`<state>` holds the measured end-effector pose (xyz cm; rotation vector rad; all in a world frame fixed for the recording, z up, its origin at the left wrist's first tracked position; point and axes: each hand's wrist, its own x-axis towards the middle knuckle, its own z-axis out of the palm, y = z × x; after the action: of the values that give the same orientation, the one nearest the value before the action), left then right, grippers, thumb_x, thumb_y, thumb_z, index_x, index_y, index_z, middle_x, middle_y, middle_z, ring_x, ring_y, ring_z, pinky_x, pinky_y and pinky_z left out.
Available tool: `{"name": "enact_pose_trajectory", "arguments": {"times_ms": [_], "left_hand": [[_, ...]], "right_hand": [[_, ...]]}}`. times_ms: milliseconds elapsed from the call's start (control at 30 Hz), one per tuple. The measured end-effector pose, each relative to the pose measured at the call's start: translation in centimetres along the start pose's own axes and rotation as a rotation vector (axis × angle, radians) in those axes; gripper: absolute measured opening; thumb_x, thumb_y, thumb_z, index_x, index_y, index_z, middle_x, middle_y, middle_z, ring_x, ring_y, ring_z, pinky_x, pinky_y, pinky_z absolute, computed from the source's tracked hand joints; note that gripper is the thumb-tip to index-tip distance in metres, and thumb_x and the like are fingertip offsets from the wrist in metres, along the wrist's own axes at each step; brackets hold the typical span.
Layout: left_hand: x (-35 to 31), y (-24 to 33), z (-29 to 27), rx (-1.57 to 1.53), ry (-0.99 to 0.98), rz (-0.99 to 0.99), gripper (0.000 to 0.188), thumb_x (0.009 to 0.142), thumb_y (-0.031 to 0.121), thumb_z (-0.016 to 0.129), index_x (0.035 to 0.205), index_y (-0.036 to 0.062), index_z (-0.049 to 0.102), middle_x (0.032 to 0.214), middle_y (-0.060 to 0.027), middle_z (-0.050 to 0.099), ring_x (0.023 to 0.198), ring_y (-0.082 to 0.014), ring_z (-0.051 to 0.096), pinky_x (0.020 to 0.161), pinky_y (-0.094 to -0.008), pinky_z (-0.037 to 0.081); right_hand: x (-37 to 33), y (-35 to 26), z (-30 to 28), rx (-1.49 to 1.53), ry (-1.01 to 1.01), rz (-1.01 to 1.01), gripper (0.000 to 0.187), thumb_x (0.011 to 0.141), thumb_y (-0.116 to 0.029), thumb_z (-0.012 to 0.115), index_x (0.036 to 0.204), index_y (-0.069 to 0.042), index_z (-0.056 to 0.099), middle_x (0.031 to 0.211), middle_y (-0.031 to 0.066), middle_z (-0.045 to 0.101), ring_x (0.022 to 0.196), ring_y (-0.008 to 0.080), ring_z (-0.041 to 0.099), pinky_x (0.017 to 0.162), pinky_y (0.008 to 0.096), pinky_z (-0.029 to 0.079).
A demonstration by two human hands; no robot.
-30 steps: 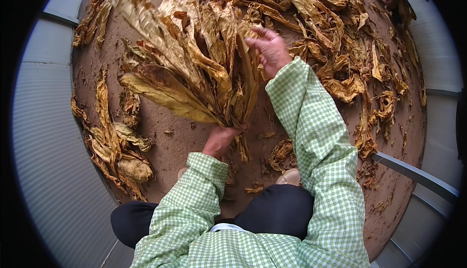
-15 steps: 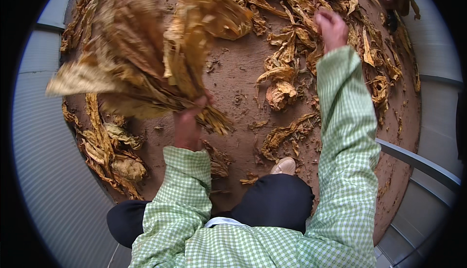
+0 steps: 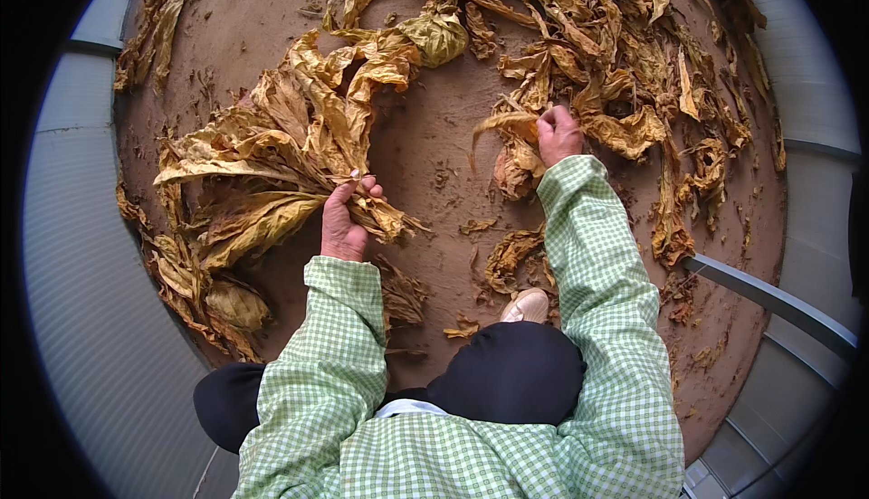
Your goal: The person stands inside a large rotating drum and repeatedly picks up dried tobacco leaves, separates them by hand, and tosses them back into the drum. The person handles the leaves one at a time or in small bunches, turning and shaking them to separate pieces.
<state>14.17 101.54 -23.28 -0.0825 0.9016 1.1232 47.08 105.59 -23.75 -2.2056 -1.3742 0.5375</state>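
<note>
My left hand (image 3: 348, 218) is closed round the stem ends of a bunch of dried tobacco leaves (image 3: 290, 146). The yellow-brown blades fan out to the left and away from me, low over the floor. Stem ends stick out past my fingers on the right. My right hand (image 3: 560, 134) is closed with fingertips pinched at a curled dry leaf (image 3: 509, 125), at the near edge of a heap of loose leaves (image 3: 579, 38). My fingers partly hide their grip on it.
The brown floor (image 3: 430, 151) is strewn with leaf crumbs. More leaves lie at the left edge (image 3: 186, 273) and far left (image 3: 163, 28). A grey metal bar (image 3: 769, 295) comes in from the right. Pale corrugated wall (image 3: 90, 273) bounds the left. My shoe (image 3: 528, 304) rests near the crumbs.
The leaf bunch in my left hand has come down and nearer, its leaves no longer blurred. My right hand has moved left and nearer to me, onto a leaf at the heap's edge.
</note>
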Motion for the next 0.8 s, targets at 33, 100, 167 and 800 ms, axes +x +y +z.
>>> {"name": "enact_pose_trajectory", "arguments": {"times_ms": [33, 100, 167, 800], "left_hand": [[0.1, 0.1, -0.2, 0.008, -0.016, 0.005, 0.011, 0.083, 0.011, 0.055, 0.089, 0.002, 0.052, 0.075, -0.0069, 0.054, 0.068, -0.0195, 0.054, 0.067, -0.0329, 0.048], [0.1, -0.2, -0.2, 0.0, -0.029, 0.018, 0.007, 0.081, 0.006, 0.051, 0.087, 0.0026, 0.05, 0.074, -0.0055, 0.05, 0.067, -0.0183, 0.051, 0.069, -0.0327, 0.046], [0.0, 0.4, 0.1, 0.015, -0.11, 0.044, 0.006, 0.082, 0.006, 0.051, 0.087, 0.0021, 0.05, 0.075, -0.0057, 0.05, 0.068, -0.0181, 0.05, 0.07, -0.0322, 0.045], [-1.2, -2.0, 2.1, 0.549, -0.108, 0.063, 0.021, 0.072, 0.007, 0.065, 0.092, -0.0009, 0.064, 0.079, -0.0054, 0.065, 0.076, -0.0168, 0.06, 0.078, -0.03, 0.044]], "right_hand": [[0.4, 0.0, -0.3, 0.169, -0.01, 0.118, 0.006, 0.083, -0.008, 0.058, 0.083, -0.003, 0.055, 0.071, 0.0078, 0.06, 0.062, 0.0163, 0.058, 0.055, 0.0276, 0.05], [0.7, 0.5, -1.4, 0.435, -0.057, 0.266, 0.007, 0.084, -0.008, 0.058, 0.082, -0.002, 0.055, 0.069, 0.0045, 0.058, 0.057, 0.0107, 0.056, 0.05, 0.0242, 0.048], [-0.2, -1.9, -2.8, 0.633, -0.152, 0.401, 0.006, 0.084, -0.007, 0.057, 0.084, -0.001, 0.054, 0.069, 0.0046, 0.058, 0.057, 0.0092, 0.056, 0.049, 0.0217, 0.047], [-2.1, -18.1, -0.4, -0.461, -0.504, -1.0, 0.009, 0.082, 0.003, 0.052, 0.082, -0.001, 0.043, 0.075, 0.0128, 0.053, 0.059, 0.0199, 0.055, 0.051, 0.0304, 0.052]]}}
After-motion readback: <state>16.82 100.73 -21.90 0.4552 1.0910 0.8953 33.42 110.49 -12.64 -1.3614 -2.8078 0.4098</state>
